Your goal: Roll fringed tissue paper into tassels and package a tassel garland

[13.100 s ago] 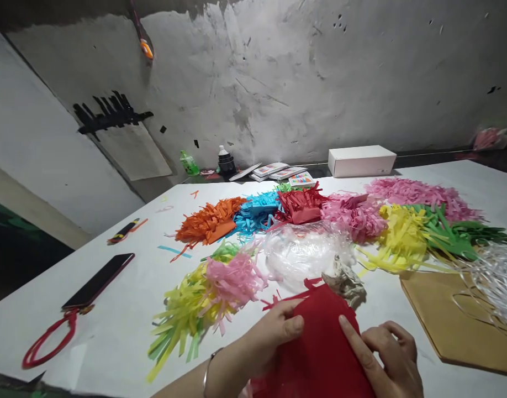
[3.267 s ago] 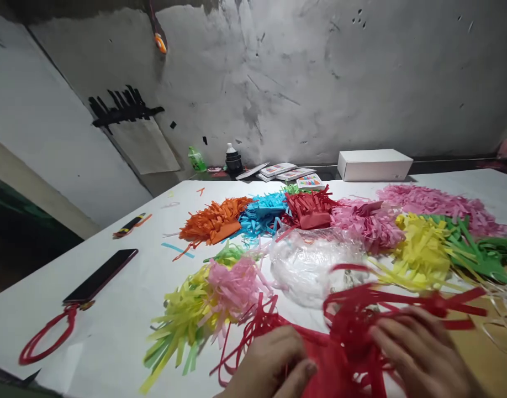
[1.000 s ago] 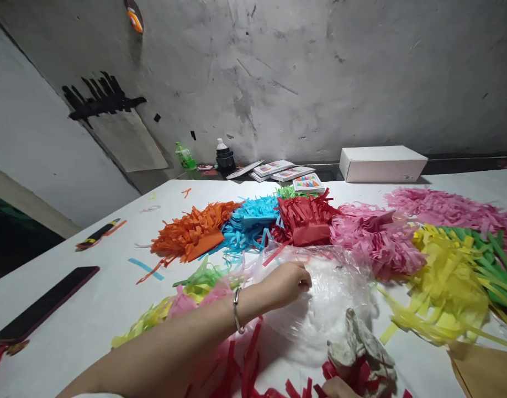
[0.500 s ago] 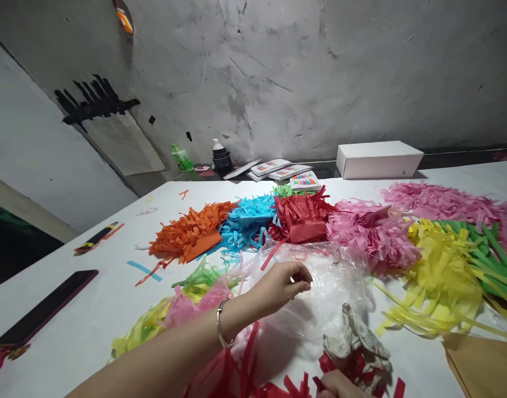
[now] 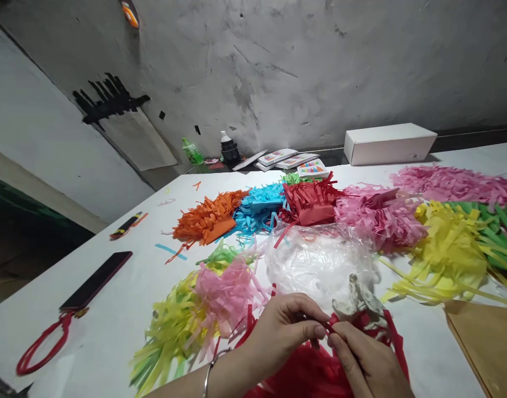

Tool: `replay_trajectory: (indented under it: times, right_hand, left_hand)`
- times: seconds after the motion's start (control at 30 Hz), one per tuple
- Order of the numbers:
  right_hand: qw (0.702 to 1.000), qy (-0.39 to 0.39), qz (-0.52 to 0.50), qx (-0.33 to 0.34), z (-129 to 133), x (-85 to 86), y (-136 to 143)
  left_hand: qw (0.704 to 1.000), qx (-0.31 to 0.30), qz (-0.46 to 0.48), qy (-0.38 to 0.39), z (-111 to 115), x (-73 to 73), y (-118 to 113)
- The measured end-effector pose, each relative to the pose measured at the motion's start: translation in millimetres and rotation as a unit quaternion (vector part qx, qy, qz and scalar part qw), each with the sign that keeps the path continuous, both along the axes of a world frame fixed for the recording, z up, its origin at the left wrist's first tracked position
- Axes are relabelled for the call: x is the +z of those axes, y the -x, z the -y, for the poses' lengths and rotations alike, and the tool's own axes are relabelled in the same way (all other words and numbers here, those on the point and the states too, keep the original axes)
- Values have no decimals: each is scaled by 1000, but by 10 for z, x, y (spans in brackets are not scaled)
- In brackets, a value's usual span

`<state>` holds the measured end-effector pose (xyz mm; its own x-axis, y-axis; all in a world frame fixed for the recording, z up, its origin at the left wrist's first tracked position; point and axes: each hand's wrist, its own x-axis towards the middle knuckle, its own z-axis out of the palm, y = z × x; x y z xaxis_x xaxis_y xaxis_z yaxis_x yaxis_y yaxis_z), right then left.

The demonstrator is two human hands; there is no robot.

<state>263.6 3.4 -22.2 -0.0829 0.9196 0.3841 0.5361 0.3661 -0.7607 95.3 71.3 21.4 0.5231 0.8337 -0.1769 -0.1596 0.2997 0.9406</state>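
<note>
My left hand [image 5: 284, 331], with a bangle on its wrist, meets my right hand [image 5: 363, 356] at the front of the table. Thumbs and fingertips of both pinch a thin, dark red twisted part of a tissue paper tassel, and the fingers partly hide it. Its loose red fringe [image 5: 309, 370] spreads below and behind the hands. A crumpled greyish-white cloth [image 5: 357, 298] lies just beyond my right hand, against the red strips. Farther back is a clear plastic bag [image 5: 315, 265]. To the left of my left hand rests a pink, yellow and green fringed bunch [image 5: 224, 293].
Orange [image 5: 212, 215], blue [image 5: 259, 207], red [image 5: 311, 199], pink [image 5: 378, 215] and yellow [image 5: 448, 254] tissue bunches line the table. A phone [image 5: 96, 282] with a red strap and a cutter [image 5: 127, 224] lie left. Brown paper [image 5: 485, 342] is right, a white box [image 5: 390, 145] at the back.
My left hand has drawn back from above the plastic bag to the red tassel and now pinches it beside my right hand. The right hand has come farther into view; the camera has shifted.
</note>
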Motion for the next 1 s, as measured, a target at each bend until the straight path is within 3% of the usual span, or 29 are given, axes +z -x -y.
replay_trajectory:
  times: [0.2, 0.37, 0.5, 0.7, 0.87, 0.93, 1.0]
  right_hand:
    - [991, 76, 49, 98, -21, 126, -77]
    - [989, 70, 55, 118, -8, 172, -110]
    - [996, 3, 32, 84, -9, 168, -148]
    - [990, 63, 36, 125, -36, 218, -156]
    - [989, 75, 32, 120, -44, 180, -134]
    - [992, 18, 60, 106, -50, 147, -104]
    - [988, -88, 99, 81, -62, 131, -53]
  left_hand:
    - [971, 42, -129, -198, 121, 3, 62]
    - [930, -14, -188, -317, 143, 26, 112]
    - [914, -35, -206, -347, 122, 73, 154]
    - [890, -23, -231, -393, 166, 114, 142]
    - [894, -26, -249, -372, 203, 91, 171]
    - [885, -21, -267, -381, 224, 67, 184]
    - [866, -23, -285, -410, 251, 43, 186]
